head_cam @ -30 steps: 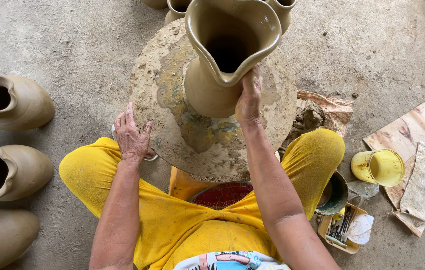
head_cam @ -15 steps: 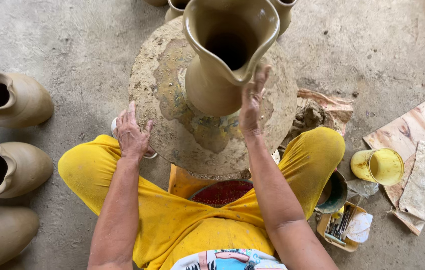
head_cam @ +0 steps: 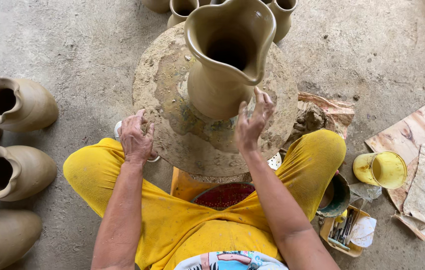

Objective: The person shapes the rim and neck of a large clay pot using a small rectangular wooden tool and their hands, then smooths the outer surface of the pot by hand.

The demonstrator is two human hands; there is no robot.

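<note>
Your right hand (head_cam: 252, 122) is open, with the fingers spread a little apart. It holds nothing. The fingertips (head_cam: 258, 95) sit right at the near right side of the tall clay jug (head_cam: 225, 65), low on its body, but you cannot tell if they touch it. Your left hand (head_cam: 135, 137) lies flat on the near left edge of the round wheel (head_cam: 172, 125), fingers loose and open, not gripping anything.

The jug stands upright in the middle of the wheel. It is smooth, wet-looking brown clay with a fat bottom, a thin neck and a wide wavy mouth with a pouring lip. The wheel top is rough and crusty, with dried clay and patches of colour.

You sit on the ground in yellow trousers (head_cam: 182, 225), knees on both sides of the wheel. The floor (head_cam: 72, 50) is grey, bare and dusty. On the left, three more clay jugs (head_cam: 15, 170) lie on their sides in a row. On the far side of the wheel stand a few small clay pots (head_cam: 182, 10). On the right sits a yellow cup (head_cam: 381, 170) on a flat brown board (head_cam: 407, 135), and nearer to you a small tray of tools (head_cam: 345, 230). A lump of wet clay (head_cam: 310, 120) sits just right of the wheel
</note>
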